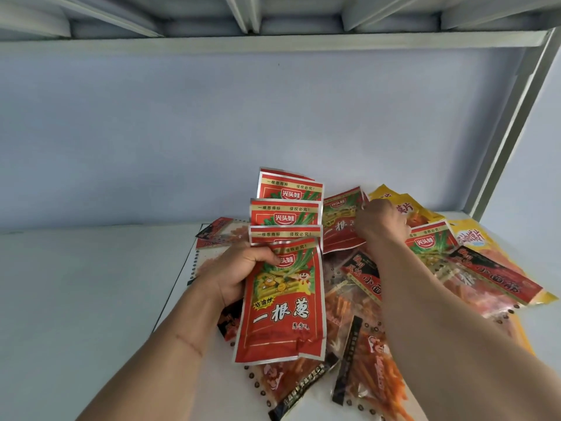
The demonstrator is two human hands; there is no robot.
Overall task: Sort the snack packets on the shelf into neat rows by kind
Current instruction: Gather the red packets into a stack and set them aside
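Much of the heap is buried: the red packets fanned in the left hand [239,268] cover all but the top strips of one another, and only the front packet [282,302] shows its full face. The right forearm crosses the pile, hiding what lies under it. The fingers of the right hand [381,221] point away from the camera, so how firmly they close cannot be told; their tips meet the upper edge of another red packet [341,226], which leans upright against the heap.

The red packets are glossy foil pouches, flat and rectangular, with crimped silver edges and creased lower corners. The held fan stands with its long axis vertical, tops toward the back wall, the left thumb clamped across the front packet. Clear packets of orange sticks [368,372] lie flat at the near edge, partly cut off by the frame. Yellow packets [394,199] peek out behind the right hand. Everything rests on the white shelf [76,284].
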